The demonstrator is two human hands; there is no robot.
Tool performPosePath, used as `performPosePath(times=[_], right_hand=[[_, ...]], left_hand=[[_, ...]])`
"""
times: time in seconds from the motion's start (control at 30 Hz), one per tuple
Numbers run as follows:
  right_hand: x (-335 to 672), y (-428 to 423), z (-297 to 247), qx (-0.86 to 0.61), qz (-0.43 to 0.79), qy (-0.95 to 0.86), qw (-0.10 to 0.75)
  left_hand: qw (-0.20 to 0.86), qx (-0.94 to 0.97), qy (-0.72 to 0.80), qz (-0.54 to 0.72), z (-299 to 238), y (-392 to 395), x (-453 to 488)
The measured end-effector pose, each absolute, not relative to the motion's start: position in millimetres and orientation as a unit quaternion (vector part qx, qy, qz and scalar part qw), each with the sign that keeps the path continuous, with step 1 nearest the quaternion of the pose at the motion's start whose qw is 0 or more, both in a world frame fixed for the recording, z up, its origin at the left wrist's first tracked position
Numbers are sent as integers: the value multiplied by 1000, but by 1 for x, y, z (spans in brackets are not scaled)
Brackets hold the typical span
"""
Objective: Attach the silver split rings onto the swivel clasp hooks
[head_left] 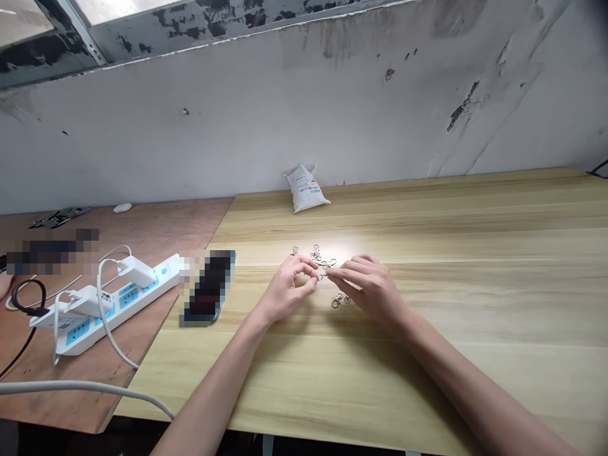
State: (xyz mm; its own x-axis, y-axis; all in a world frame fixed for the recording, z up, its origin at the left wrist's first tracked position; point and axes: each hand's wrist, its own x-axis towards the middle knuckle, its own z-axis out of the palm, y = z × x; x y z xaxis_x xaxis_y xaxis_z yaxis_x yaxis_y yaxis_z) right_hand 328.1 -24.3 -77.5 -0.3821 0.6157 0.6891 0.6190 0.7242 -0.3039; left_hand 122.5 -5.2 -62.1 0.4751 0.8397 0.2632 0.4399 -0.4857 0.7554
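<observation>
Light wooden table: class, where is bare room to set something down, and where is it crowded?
Bare: the table right of the right hand, and its near edge between the forearms. Crowded: clasps by the left hand; phone and power strip left of it.

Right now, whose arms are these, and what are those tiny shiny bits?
No machine here: a person wears a camera on the head, so you look down along their own arms. The left hand and right hand meet over a pale wooden table, and their fingers pinch one small silver metal clasp. More silver clasps lie just behind it. Farther back sits a small white bag. To the left lie a dark phone and a white power strip with blue sockets.
</observation>
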Motion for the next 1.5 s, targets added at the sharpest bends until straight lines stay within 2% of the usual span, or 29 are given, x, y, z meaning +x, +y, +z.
performPosePath(times=[0.17,0.4,0.57,0.67,0.83,1.07,1.2,1.3,1.4,1.5], right_hand=[[311,-34,-76,-304,-54,-873,378],[339,-19,-83,-379,2,-879,290],[346,-19,-78,-381,98,-881,262],[344,-19,-79,-398,101,-871,269],[344,-16,-86,-419,99,-862,268],[342,-16,-87,-415,100,-863,271],[340,-17,-85,-423,111,-853,284],[336,-20,-82,-432,167,-823,328],[328,-25,-80,-417,263,-789,367],[318,-29,-79,-384,325,-781,372]], left_hand=[[272,836,389,275,-66,-3,120],[78,881,420,202,-63,-10,78],[102,891,397,194,-63,-9,65],[108,867,440,209,-61,4,75],[27,887,440,139,-63,26,97],[-25,903,409,130,-70,29,91],[31,885,425,185,-68,25,88],[175,842,430,275,-62,15,92],[345,788,411,301,-57,2,100],[453,742,386,308,-59,-7,105]])
